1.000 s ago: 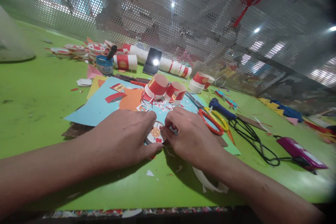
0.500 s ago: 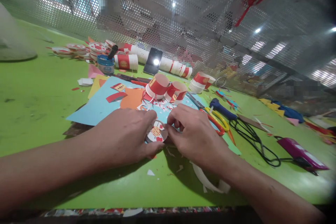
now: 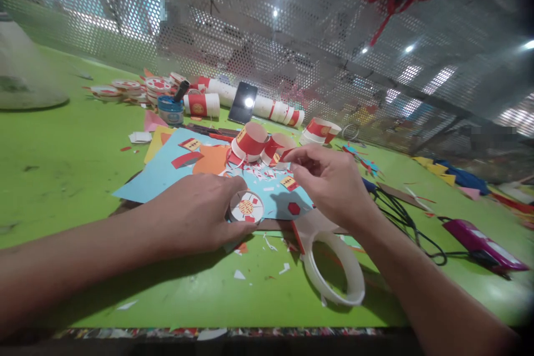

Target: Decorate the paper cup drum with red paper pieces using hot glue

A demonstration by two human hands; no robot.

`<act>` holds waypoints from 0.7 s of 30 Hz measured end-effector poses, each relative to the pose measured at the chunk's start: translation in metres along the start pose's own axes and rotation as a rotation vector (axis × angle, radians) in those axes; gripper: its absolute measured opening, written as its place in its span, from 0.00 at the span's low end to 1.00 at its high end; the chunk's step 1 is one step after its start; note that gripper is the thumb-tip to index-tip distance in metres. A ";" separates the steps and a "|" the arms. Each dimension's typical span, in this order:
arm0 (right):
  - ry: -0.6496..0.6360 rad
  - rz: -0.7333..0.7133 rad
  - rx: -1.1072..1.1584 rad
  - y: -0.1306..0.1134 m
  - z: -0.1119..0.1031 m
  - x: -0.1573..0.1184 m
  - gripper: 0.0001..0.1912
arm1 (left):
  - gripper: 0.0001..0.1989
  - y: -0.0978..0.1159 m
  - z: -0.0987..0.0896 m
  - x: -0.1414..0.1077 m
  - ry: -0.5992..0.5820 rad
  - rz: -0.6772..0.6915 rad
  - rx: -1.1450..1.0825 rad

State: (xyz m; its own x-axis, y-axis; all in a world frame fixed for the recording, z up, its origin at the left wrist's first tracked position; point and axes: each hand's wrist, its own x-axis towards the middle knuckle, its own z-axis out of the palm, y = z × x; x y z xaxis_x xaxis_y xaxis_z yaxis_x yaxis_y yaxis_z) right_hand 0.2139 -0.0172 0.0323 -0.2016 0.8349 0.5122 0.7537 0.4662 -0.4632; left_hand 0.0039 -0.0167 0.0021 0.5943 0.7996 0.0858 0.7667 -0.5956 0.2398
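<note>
My left hand [image 3: 208, 208] curls its thumb and fingers around a small round paper cup base [image 3: 247, 207], white with an orange pattern and red pieces on its face. My right hand [image 3: 327, 175] is raised to the right, its thumb and fingertips drawn together near a cut red-and-white paper cup [image 3: 278, 147]. Whatever lies between those fingertips is too small to tell. Beneath the right hand are a red paper hexagon [image 3: 293, 209] and a red-and-yellow paper scrap [image 3: 289, 182] on a light blue sheet [image 3: 161, 172].
Tape roll [image 3: 336, 270] lies at the front right. Another cut cup [image 3: 251, 142] stands behind the hands. Farther back are a blue jar [image 3: 170, 110], a phone [image 3: 243, 103] and a row of stacked cups [image 3: 265, 105]. A cable [image 3: 406, 222] and purple device [image 3: 484, 245] lie right.
My right hand has left the cup base and moved up and right, uncovering the tape roll and red hexagon. My left hand still holds the base in nearly the same place.
</note>
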 end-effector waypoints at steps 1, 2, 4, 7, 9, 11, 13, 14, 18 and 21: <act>-0.013 0.006 0.015 0.003 0.000 0.001 0.10 | 0.18 0.000 -0.003 0.000 -0.018 -0.008 -0.017; -0.030 0.013 0.032 0.006 0.000 0.002 0.10 | 0.18 0.000 -0.005 0.001 -0.034 -0.015 -0.032; -0.063 0.033 0.056 0.009 0.001 0.004 0.11 | 0.17 0.000 -0.009 0.001 -0.062 -0.019 -0.059; -0.096 0.010 0.063 0.010 0.002 0.004 0.13 | 0.18 -0.001 -0.011 0.002 -0.081 -0.017 -0.097; -0.104 -0.039 0.049 0.009 0.004 0.004 0.16 | 0.23 -0.002 -0.009 0.002 -0.092 -0.040 -0.119; -0.106 -0.064 0.043 0.010 0.006 0.004 0.16 | 0.28 -0.004 -0.007 0.002 -0.104 -0.066 -0.139; -0.103 -0.064 0.049 0.011 0.008 0.003 0.14 | 0.31 -0.006 -0.006 0.003 -0.111 -0.087 -0.159; -0.101 -0.064 0.055 0.012 0.009 0.003 0.13 | 0.33 -0.007 -0.007 0.003 -0.114 -0.096 -0.177; -0.064 -0.055 0.093 0.013 0.012 0.002 0.10 | 0.36 -0.011 -0.012 0.004 -0.085 -0.118 -0.249; 0.010 -0.041 0.106 0.013 0.008 0.004 0.08 | 0.36 -0.009 -0.017 0.002 -0.056 -0.118 -0.196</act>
State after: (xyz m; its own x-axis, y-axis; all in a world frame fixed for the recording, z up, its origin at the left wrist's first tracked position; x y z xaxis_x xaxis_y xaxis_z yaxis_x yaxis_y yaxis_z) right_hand 0.2177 -0.0058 0.0221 -0.2240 0.8119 0.5391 0.6749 0.5282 -0.5153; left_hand -0.0061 -0.0082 0.0169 0.5199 0.8542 -0.0066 0.7731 -0.4672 0.4291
